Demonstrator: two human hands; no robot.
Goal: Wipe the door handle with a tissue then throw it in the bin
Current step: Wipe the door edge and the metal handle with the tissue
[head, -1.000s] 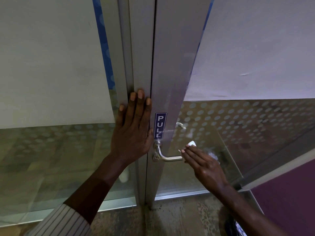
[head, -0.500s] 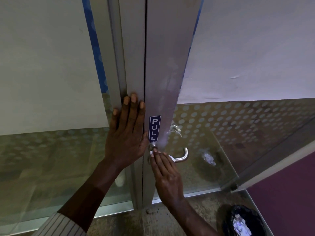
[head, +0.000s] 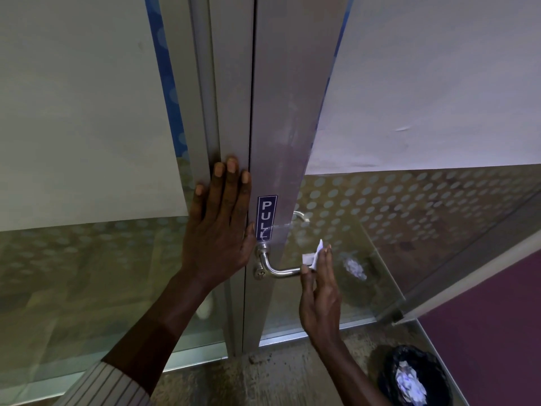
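Left hand (head: 218,230): pressed flat, fingers spread and extended, against the metal door frame (head: 231,112) just left of the vertical seam; nothing held. Striped sleeve (head: 108,386) visible at the near left edge.

Right hand (head: 320,291): raised at the free right end of the door handle (head: 281,271), fingers nearly straight and close together, thumb closed against them. Pinched between thumb and fingers: white tissue (head: 313,257), folded, one corner standing up above the fingertips. Tissue touching, or just beside, the handle's end; exact contact not discernible.

Door handle: silver lever, mounted on the metal door stile (head: 292,127), bent out from its round base and extended to the right. Directly above the base: blue "PULL" sign (head: 266,218), lettered vertically.

To the right of the stile: glass door panel (head: 409,215), dotted along its upper band, swung open away from the viewer.

Near right corner, on the floor: round bin (head: 389,376) with dark liner, crumpled white paper (head: 409,385) inside. Bin well apart from both hands.
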